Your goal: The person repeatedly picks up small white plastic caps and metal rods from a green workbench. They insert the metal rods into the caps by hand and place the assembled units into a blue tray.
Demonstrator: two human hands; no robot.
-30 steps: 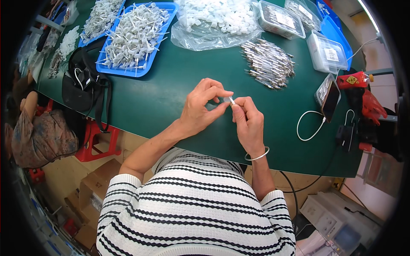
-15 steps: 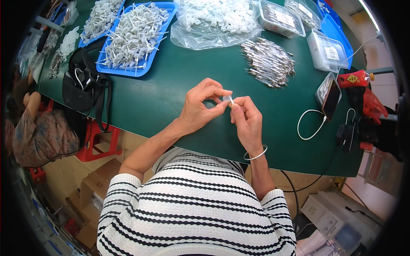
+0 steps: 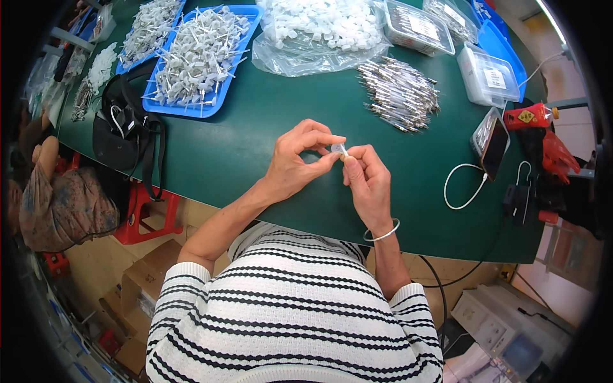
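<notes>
Head view: beyond the striped top [image 3: 294, 306], the left hand [image 3: 292, 157] and right hand [image 3: 371, 184] together pinch a small white part [image 3: 338, 149] above the green table [image 3: 437, 220]. Farther off lie a heap of thin rods [image 3: 401, 94], a blue tray [image 3: 205, 113] of white-headed pieces [image 3: 199, 57] and a clear bag [image 3: 305, 62] of white caps [image 3: 352, 29].

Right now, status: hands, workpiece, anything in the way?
Left hand and right hand: both pinching one small white piece. Piece partly covered, held over green table. No obstruction visible at the hands; pile of slim rods lies apart, beyond.
</notes>
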